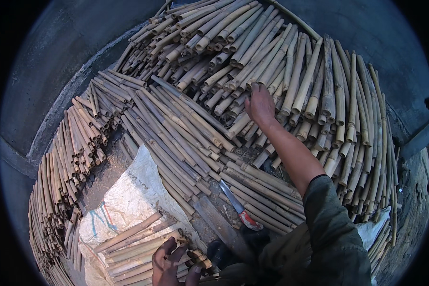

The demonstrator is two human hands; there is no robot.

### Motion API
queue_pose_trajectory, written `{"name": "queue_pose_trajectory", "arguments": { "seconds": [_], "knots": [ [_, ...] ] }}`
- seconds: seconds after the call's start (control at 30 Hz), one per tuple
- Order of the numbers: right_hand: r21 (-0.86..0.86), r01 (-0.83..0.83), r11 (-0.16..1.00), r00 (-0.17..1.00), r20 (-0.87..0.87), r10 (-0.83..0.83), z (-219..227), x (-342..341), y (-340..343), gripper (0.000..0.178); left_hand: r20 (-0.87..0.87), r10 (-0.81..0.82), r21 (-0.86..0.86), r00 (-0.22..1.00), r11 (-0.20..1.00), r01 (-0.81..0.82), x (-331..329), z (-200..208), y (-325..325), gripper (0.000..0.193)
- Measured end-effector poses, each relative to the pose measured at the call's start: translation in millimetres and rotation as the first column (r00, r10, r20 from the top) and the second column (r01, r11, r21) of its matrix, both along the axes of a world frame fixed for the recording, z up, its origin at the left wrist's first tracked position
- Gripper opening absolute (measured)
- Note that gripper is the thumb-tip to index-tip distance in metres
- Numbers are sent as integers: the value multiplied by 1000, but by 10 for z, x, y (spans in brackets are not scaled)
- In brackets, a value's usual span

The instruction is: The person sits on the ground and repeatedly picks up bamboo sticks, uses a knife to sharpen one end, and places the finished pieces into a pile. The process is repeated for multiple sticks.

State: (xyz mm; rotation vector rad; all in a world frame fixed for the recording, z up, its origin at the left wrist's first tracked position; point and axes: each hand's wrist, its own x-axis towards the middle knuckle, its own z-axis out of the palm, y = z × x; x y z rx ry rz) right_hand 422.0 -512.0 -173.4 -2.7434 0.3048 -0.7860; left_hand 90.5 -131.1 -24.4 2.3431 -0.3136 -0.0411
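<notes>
My right hand [261, 106] reaches out to a tall stack of cut bamboo poles [314, 86]. Its fingers are closed at the near end of one pole, though the fingertips are partly hidden. Low in the view, my left hand [169, 264] is held over a small group of bamboo poles [133, 252], its fingers bent and apart with nothing visible between them. Those poles lie side by side on a white woven sack [128, 190]. A long blade with a red handle [249, 221] rests on the ground between my two arms.
More bamboo poles [171, 128] lie in the middle, and another stack [57, 176] curves along the left. Grey walls [52, 57] stand behind the stacks. A flat board [219, 221] lies by my dark shoes [218, 252]. A pale sack [372, 231] shows at the right.
</notes>
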Motion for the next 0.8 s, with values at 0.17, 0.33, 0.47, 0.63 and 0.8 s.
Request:
{"name": "queue_pose_trajectory", "arguments": {
  "seconds": [0.17, 0.33, 0.47, 0.63, 0.8],
  "knots": [
    [-350, -2, 937, 999, 48, 20, 43, 260, -167, 54, 25, -55, 60, 998, 997, 54, 152, -43, -58, 50],
    [-304, -96, 948, 985, -168, 46, 54, 439, -300, 36, 1, -27, 61, 1000, 998, 27, 182, -37, -136, 50],
    [-22, 3, 1000, 999, -52, -4, 151, 475, -399, 41, 29, -32, 49, 999, 998, 31, 210, -35, -134, 46],
    [370, 221, 903, 974, -38, -223, 297, 466, -445, 57, 45, -39, 49, 998, 998, 37, 236, -49, -91, 44],
    [315, 281, 907, 946, -252, -205, 295, 421, -533, 60, -20, 9, 10, 1000, 1000, -9, 193, -29, -64, 42]
  ]
}}
